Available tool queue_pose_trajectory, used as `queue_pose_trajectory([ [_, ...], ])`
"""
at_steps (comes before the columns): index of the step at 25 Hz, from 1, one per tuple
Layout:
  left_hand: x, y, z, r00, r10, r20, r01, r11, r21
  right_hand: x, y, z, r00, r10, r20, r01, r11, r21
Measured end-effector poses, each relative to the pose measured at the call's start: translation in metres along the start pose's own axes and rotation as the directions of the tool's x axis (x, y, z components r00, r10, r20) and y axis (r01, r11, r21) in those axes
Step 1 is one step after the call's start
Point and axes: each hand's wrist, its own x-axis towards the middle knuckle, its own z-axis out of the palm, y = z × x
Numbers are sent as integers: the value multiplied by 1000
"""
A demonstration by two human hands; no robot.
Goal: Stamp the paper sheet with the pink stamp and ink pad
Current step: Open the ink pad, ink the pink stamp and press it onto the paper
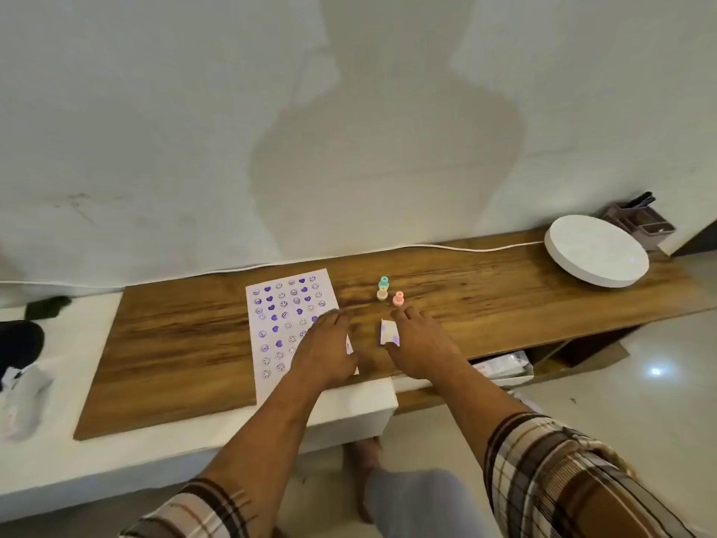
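A white paper sheet [277, 316] covered with several purple heart and smiley prints lies on the wooden board [174, 343]. My left hand [328, 349] rests flat on the sheet's right edge, fingers spread. The pink stamp [398, 299] stands upright on the board just beyond the fingertips of my right hand [421, 343]. A small white ink pad [389, 332] with purple stains lies at my right hand's thumb side; whether the hand touches it I cannot tell. My right hand holds nothing.
A teal stamp [383, 282] and a beige stamp [382, 293] stand left of the pink one. A round white disc [597, 255] with a white cable [465, 248] sits far right, beside a pen organizer [640, 221]. A white ledge [349, 413] runs under the board.
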Motion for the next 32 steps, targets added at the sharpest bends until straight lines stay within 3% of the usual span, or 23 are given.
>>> queue_pose_trajectory([
  [5, 59, -6, 61, 975, -33, 221, 42, 998, -37, 58, 32, 40, 989, 17, 146, -10, 999, -46],
  [19, 99, -7, 84, 988, 30, 150, -19, 997, -80, 83, 49, 64, 991, -78, 109, 74, 997, 36],
  [21, 99, -9, 85, 989, 41, 145, -30, 997, -76, 79, 54, 63, 996, -34, 85, 25, 994, 105],
  [25, 99, -10, 87, 993, 38, 115, -29, 996, -79, 76, 84, 51, 978, 191, -84, -176, 972, 156],
  [32, 99, -6, 93, 996, 38, 81, -34, 998, -49, 85, 121, 47, 941, 332, -66, -329, 943, 60],
])
